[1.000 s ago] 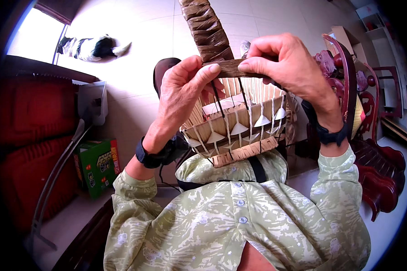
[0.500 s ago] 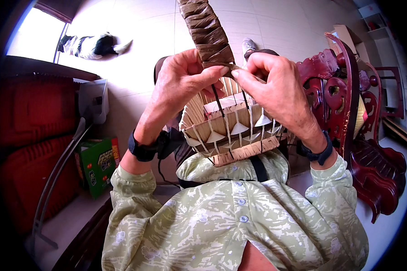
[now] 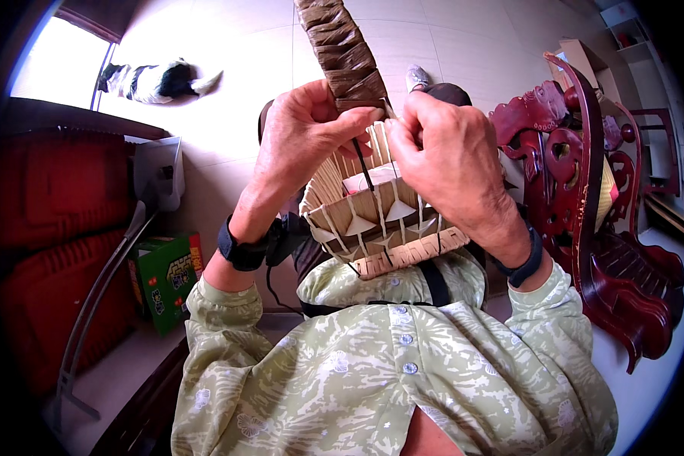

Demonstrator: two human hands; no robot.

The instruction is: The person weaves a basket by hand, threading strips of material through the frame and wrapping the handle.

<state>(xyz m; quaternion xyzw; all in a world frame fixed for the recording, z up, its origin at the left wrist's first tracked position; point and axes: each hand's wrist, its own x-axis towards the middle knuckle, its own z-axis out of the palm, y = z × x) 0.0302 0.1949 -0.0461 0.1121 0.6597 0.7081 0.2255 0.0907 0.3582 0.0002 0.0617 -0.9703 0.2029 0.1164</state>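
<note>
Left grip [image 3: 300, 125]: thumb and fingers closed on lower end of brown handle [image 3: 346, 57], thumb lying along its bottom edge. Right grip [image 3: 448, 152]: fingers curled in, thumb and index pinching a brown strip [image 3: 390, 109] at handle's lower right corner, just beside left thumb tip; most of strip hidden behind that hand. Handle wrapped in overlapping folds, leans up and to the left, top cut off by picture edge. Basket [image 3: 368, 207] directly below both hands, over the lap: pale slats, white cords, row of white cones [image 3: 400, 212], brown band, wrapped base edge. Black rod [image 3: 364, 166] runs from handle end down to basket; right hand covers part of basket's right side. Something pinkish white inside, can't tell what. Dark wristband [image 3: 239, 249] on left wrist, another on right. Green patterned shirt [image 3: 342, 380], black strap [image 3: 434, 283] across lap. Around: black and white animal [image 3: 156, 82] lying on floor [image 3: 251, 68] upper left; red panels [image 3: 57, 190] far left, green box [image 3: 162, 285] near them; carved red chair [image 3: 585, 167] on right, carton [image 3: 577, 64] behind it; grey shoe [image 3: 417, 77] beyond right hand
</note>
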